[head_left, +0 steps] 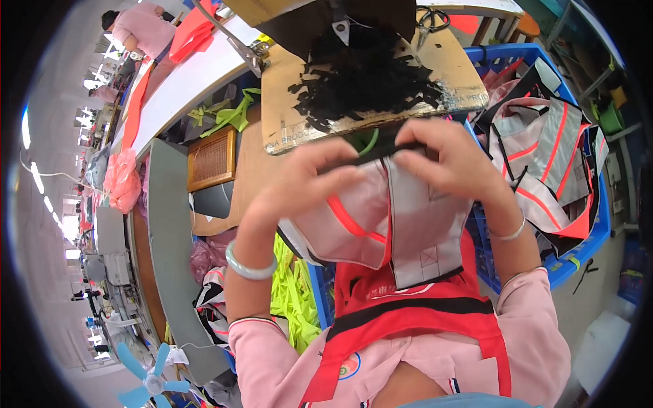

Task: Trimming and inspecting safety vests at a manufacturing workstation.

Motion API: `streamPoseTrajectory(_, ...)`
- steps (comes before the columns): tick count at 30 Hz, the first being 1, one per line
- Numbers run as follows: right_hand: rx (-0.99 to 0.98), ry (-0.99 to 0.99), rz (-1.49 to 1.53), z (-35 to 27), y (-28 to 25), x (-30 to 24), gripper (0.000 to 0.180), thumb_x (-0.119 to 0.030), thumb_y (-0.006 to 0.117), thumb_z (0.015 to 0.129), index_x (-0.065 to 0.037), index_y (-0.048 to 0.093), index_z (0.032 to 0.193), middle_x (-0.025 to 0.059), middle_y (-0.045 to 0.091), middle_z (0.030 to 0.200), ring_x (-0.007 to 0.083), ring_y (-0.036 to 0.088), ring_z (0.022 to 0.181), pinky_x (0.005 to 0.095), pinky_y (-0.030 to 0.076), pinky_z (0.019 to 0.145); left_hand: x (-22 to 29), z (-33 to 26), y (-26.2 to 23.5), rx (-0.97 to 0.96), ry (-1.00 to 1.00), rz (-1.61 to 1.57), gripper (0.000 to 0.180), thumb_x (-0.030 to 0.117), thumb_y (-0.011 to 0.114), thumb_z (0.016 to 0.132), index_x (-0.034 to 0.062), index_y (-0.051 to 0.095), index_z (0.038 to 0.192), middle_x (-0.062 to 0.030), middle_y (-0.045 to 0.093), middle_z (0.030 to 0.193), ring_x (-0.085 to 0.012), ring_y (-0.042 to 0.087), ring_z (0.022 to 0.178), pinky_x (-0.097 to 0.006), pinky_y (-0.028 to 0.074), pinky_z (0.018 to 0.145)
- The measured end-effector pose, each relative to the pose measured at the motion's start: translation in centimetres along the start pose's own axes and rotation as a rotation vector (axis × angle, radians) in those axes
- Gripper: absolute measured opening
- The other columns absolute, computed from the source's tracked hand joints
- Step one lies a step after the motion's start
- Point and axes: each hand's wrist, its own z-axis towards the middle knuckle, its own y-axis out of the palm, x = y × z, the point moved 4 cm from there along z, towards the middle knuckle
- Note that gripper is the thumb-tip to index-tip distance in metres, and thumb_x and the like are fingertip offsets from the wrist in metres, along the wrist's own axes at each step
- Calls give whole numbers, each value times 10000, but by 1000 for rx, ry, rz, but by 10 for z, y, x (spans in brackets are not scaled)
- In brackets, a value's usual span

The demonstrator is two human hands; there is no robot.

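Observation:
A light grey vest (pixel 425 217) with a neon orange stripe and black trim hangs over my red apron, just in front of a wooden board (pixel 286 95). My left hand (pixel 316 177) is closed on the vest's black upper edge, thumb against the fingers. On the other side my right hand (pixel 445 156) pinches the same edge, a short gap from the left one. Both hands are slightly blurred. A loop of green strip (pixel 371 141) shows between them. Black fabric scraps (pixel 367 78) lie heaped on the board, under a dark machine part (pixel 292 20).
Scissors (pixel 433 22) lie behind the board at the right. A blue crate (pixel 581 255) heaped with similar vests (pixel 544 153) stands at my right. Yellow-green strips (pixel 296 299) hang by my left elbow. A grey panel (pixel 173 251) stands further left. Another person (pixel 144 28) works far left.

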Motion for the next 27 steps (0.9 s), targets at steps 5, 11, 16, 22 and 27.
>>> streamPoseTrajectory(5, -21, 46, -34, 34, -14, 17, 211, -200, 607, 799, -6, 610, 882, 167, 607, 734, 315, 604, 688, 365, 466, 633, -6, 43, -18, -17, -70, -80, 268, 159, 707, 823, -5, 621, 1015, 6, 614, 852, -54, 541, 792, -222, 454, 709)
streamPoseTrajectory(11, -7, 42, -20, 69, -18, 44, 236, -194, 624, 842, 19, 578, 933, 69, 549, 726, 117, 507, 671, 264, 420, 625, -7, 77, -49, 71, -50, 157, 309, 221, 699, 819, -29, 636, 990, -23, 617, 816, -89, 549, 761, -246, 461, 724)
streamPoseTrajectory(16, -11, 52, 24, 96, -17, 59, 263, -230, 612, 871, 20, 588, 950, 22, 522, 732, 74, 469, 692, 240, 401, 630, -17, 95, -73, 127, -97, 234, 402, 289, 716, 789, -15, 652, 1045, -62, 663, 866, -113, 606, 786, -249, 479, 733)
streamPoseTrajectory(22, -7, 118, 146, 113, -15, 78, 318, -276, 626, 837, 17, 635, 961, 76, 621, 748, 135, 553, 702, 301, 444, 649, -16, 109, -84, 140, -103, 265, 342, 273, 720, 801, 1, 669, 1003, 1, 640, 821, -61, 557, 732, -203, 452, 693)
streamPoseTrajectory(27, -42, 77, 112, 125, -14, 82, 287, -267, 607, 874, -5, 617, 989, -7, 578, 786, 57, 511, 749, 226, 420, 674, -17, 112, -91, 173, -138, 237, 416, 283, 713, 791, -21, 650, 1068, -67, 664, 897, -114, 596, 796, -247, 478, 752)
